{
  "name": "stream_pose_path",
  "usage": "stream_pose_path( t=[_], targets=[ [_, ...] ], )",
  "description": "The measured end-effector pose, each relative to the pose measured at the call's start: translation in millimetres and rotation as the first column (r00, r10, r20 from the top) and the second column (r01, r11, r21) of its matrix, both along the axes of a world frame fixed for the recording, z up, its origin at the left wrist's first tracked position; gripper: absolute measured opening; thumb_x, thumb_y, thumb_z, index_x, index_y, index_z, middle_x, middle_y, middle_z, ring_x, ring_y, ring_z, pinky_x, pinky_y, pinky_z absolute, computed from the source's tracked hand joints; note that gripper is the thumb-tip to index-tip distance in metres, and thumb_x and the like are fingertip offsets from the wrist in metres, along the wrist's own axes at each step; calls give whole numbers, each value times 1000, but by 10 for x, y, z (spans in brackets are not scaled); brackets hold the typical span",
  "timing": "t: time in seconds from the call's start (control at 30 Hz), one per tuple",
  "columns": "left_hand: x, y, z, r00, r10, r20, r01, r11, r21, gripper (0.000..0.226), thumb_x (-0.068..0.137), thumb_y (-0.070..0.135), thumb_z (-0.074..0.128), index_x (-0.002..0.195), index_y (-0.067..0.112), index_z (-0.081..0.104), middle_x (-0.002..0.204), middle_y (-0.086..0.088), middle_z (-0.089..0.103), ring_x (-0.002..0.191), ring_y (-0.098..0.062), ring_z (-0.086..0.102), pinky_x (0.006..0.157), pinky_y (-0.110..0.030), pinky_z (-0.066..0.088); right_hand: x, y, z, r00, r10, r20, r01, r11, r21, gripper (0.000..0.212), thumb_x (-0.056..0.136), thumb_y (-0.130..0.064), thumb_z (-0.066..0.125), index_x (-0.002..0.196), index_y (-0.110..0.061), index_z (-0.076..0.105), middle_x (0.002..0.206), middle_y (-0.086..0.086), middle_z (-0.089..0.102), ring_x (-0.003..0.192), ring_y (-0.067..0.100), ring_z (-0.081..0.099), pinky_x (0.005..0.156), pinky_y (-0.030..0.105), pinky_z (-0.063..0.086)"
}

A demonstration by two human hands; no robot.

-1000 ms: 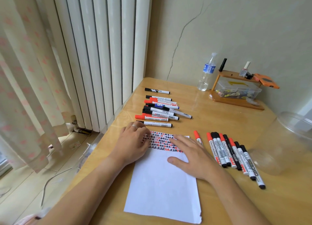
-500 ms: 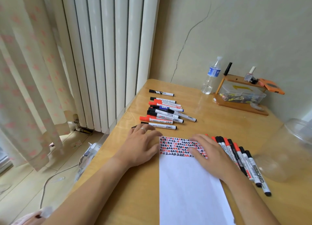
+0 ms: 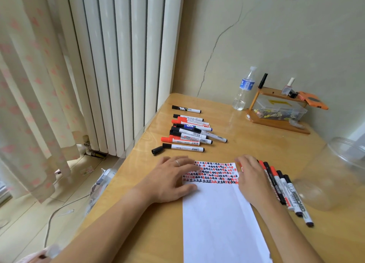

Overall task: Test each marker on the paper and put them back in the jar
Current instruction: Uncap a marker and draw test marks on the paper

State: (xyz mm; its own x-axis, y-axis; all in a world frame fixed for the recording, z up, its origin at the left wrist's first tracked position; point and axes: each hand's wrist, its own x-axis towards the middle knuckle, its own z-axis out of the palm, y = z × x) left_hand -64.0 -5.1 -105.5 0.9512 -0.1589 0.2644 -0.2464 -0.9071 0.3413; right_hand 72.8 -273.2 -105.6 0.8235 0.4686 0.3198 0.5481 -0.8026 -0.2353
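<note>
Left hand (image 3: 169, 178) flat, fingers straight and relaxed, fingertips pressing the left edge of the paper (image 3: 217, 213), a thin ring on one finger. Right hand (image 3: 250, 179) likewise spread flat at the paper's right edge, gripping nothing, its outer side lying over the near row of markers (image 3: 284, 191) just right of the paper; whether the fingertips touch the sheet or only the markers hard to tell. Top strip of the paper filled with rows of small red and black test marks, the rest blank white. Of the near row, red and black caps alternating, one barrel printed "WHITEBOARD". Beyond the paper's top edge, a second cluster of markers (image 3: 189, 131) lying on the table (image 3: 246, 140), mostly black- and red-capped, one with a blue label; printing there too small to read. Loose black cap (image 3: 157, 150) at the near left of that cluster. Clear plastic jar (image 3: 335, 174) well right of the paper, past the near row. Far beyond the paper, by the wall, a water bottle (image 3: 244, 89) with a blue label and a wooden rack (image 3: 276, 121).
</note>
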Motion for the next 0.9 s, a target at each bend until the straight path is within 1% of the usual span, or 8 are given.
stream_pose_path(
  t=[0.07, 0.13, 0.23, 0.3, 0.43, 0.6, 0.8, 0.9],
  targets=[
    [1, -15, -6, 1000, -19, -24, 19, 1000, 12, 57, 93, 73, 42, 143, 46, 47, 155, 20, 40, 148, 0, 25, 118, -40, 18, 4, -2, -13, 999, -36, 20, 37, 999, -27, 42, 86, 9, 63, 122, -13, 63, 132, 6, 55, 118, 33, 58, 91, 50, 53],
    [-9, 4, 14, 1000, 3, -13, -3, 1000, -14, 50, 92, 68, 44, 137, 46, 52, 151, 21, 43, 144, 0, 31, 116, -39, 19, -20, -9, 0, 993, -103, 54, 108, 990, -89, 36, 91, -3, 63, 123, -18, 63, 137, 4, 55, 128, 32, 53, 99, 50, 46],
    [-19, 43, 27, 999, 35, 12, -35, 999, -12, 42, 92, 61, 48, 130, 44, 54, 147, 22, 45, 139, 0, 35, 116, -37, 19, -36, -39, 16, 991, -133, 31, 137, 978, -159, 37, 102, -16, 50, 138, -24, 56, 153, -4, 45, 146, 21, 35, 115, 47, 31],
    [-24, 50, 17, 999, 44, 19, -44, 999, -11, 40, 91, 57, 49, 129, 43, 55, 146, 23, 46, 137, 1, 37, 117, -36, 19, -18, -81, 45, 993, -118, 12, 119, 975, -186, 39, 104, -18, 46, 142, -27, 51, 156, -9, 40, 149, 15, 29, 117, 43, 29],
    [-33, 89, 12, 996, 87, 37, -87, 996, -4, 39, 91, 58, 50, 126, 42, 56, 144, 21, 48, 135, -2, 42, 113, -33, 19, 45, -200, 112, 996, -85, -29, 78, 980, -184, 39, 101, -17, 47, 138, -30, 53, 153, -12, 42, 145, 12, 32, 110, 40, 33],
    [-45, 132, 20, 993, 116, 18, -116, 993, -6, 38, 92, 57, 51, 127, 42, 55, 145, 20, 47, 135, -3, 40, 106, -28, 20, 108, -316, 135, 995, -83, -53, 75, 987, -142, 38, 98, -15, 53, 133, -29, 60, 151, -10, 47, 143, 16, 37, 108, 41, 34],
    [-27, 126, 8, 993, 120, 11, -120, 993, -13, 39, 90, 60, 47, 125, 43, 54, 142, 20, 47, 134, -2, 39, 106, -31, 21, 62, -269, 125, 995, -88, -37, 86, 995, -60, 39, 95, -11, 57, 131, -24, 63, 142, -4, 54, 136, 23, 45, 106, 45, 37],
    [-27, 129, 1, 993, 120, 18, -119, 993, -19, 38, 90, 61, 47, 123, 44, 54, 140, 20, 48, 133, -2, 38, 108, -32, 22, 40, -220, 110, 996, -88, -27, 87, 996, -36, 38, 96, -16, 60, 133, -22, 63, 144, 0, 54, 136, 27, 47, 110, 48, 37]
  ],
)
